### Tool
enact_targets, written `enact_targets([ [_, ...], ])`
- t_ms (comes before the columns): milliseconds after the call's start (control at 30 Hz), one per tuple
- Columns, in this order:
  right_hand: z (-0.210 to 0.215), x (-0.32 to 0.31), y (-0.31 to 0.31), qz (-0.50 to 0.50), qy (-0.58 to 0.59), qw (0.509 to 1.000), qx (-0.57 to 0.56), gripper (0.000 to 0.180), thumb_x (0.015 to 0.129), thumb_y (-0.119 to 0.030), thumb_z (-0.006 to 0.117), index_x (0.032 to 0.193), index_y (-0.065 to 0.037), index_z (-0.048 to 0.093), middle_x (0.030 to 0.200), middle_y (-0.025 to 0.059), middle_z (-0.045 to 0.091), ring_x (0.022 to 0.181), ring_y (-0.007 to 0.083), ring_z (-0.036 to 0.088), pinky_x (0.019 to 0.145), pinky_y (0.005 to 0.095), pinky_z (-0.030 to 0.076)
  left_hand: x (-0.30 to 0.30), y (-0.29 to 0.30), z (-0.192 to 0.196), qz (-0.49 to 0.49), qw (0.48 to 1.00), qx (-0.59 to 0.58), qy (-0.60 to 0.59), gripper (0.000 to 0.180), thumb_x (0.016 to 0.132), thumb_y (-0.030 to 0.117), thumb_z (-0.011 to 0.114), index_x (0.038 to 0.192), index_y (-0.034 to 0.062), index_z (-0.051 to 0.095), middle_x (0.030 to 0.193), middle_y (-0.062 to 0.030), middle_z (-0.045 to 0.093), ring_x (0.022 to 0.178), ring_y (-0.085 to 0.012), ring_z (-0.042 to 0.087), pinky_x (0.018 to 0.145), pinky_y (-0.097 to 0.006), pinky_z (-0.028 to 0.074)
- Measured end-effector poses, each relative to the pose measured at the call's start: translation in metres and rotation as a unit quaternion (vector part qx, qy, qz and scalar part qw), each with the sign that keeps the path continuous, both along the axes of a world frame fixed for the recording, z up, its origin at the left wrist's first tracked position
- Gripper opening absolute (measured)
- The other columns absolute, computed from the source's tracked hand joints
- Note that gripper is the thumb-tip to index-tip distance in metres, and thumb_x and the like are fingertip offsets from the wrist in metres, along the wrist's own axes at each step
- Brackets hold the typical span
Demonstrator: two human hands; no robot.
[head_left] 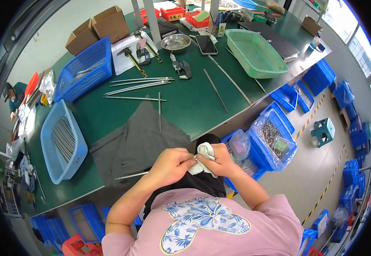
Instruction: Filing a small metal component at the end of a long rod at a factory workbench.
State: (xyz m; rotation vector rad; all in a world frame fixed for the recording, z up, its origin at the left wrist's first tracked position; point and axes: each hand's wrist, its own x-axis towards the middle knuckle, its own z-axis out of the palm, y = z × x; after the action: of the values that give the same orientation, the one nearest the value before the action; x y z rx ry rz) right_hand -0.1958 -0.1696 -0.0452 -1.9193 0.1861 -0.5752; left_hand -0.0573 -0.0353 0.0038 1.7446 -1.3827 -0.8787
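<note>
Over my lap, close to the table's front edge, my two hands are together at a crumpled white cloth (204, 159). My right hand (222, 160) is closed round the cloth, thumb pressed on it. A thin metal rod (132, 175) runs under my left wrist toward the cloth. My left hand (172, 165) is closed with its fingers at the cloth's left edge, seemingly round this rod; the rod's far end is hidden. Beneath the rod's free end lies a dark grey cloth (130, 138). Another slim rod (160, 113) lies partly on that grey cloth.
Several rods (138, 87) lie on the green table beyond the grey cloth. A light blue basket (83, 149) of rods stands left; a green basket (253, 53) stands far right. Micrometer (181, 68), caliper (132, 61), phone (206, 45) and steel bowl (175, 42) lie behind. Blue bins (258, 166) stand right.
</note>
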Motion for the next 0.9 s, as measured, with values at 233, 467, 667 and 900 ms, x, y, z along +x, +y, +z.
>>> enact_targets([
  [233,0.011,0.054,-0.057,-0.021,0.0,0.999,-0.044,0.038,0.075,-0.029,0.074,0.1,-0.002,0.065,0.08,0.0082,0.065,0.072,0.0207,0.064,0.066,0.0319,0.049,0.064,0.042,0.006,0.124,0.981,-0.073,-0.129,0.012,0.079,0.011,0.065,0.079,-0.0009,0.065,0.067,-0.0128,0.054,0.061,-0.0283,0.054,0.057,-0.037,0.041],
  [467,0.033,0.182,-0.243,-0.47,0.238,0.831,-0.178,0.082,0.064,-0.051,0.071,0.124,0.002,0.051,0.109,0.0182,0.064,0.103,0.0338,0.061,0.09,0.0408,0.047,0.072,0.13,0.01,0.289,0.954,-0.073,-0.032,0.017,0.077,0.008,0.065,0.072,-0.0055,0.056,0.062,-0.0095,0.046,0.055,-0.019,0.043,0.051,-0.033,0.032],
  [667,0.018,0.249,-0.29,-0.441,0.366,0.795,-0.198,0.087,0.06,-0.057,0.074,0.12,0.001,0.05,0.12,0.0186,0.059,0.115,0.0334,0.055,0.097,0.0446,0.04,0.057,0.175,0.004,0.417,0.902,-0.096,0.064,0.035,0.087,0.02,0.064,0.063,-0.0036,0.053,0.06,-0.0001,0.039,0.046,-0.007,0.037,0.04,-0.024,0.024],
  [900,0.017,0.256,-0.301,-0.44,0.342,0.798,-0.228,0.084,0.06,-0.051,0.074,0.123,-0.003,0.047,0.124,0.0152,0.056,0.116,0.0317,0.053,0.099,0.0416,0.04,0.051,0.16,0.01,0.461,0.878,-0.105,0.075,0.033,0.087,0.02,0.064,0.067,-0.0044,0.055,0.064,0.0005,0.041,0.049,-0.0052,0.036,0.042,-0.023,0.024],
])
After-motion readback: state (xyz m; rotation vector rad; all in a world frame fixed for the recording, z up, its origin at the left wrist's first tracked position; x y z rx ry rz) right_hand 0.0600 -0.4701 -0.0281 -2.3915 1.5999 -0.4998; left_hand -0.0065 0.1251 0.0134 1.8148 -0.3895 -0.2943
